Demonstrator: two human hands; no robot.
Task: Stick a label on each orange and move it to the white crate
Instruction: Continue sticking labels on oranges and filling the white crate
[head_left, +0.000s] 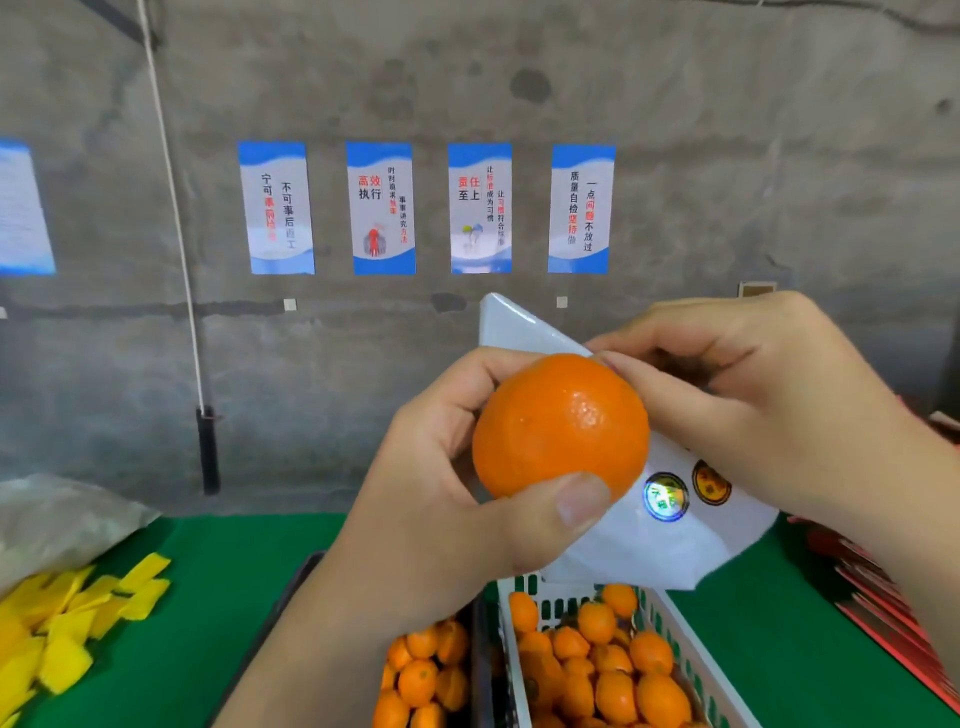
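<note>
Left fingers and thumb curl round the orange, held above the white crate. Right fingers pinch at the label sheet behind it. Best to peel one label cleanly, then press it flat on the peel.

A green table carries yellow pieces, a white crate, a dark crate and red packets.
</note>
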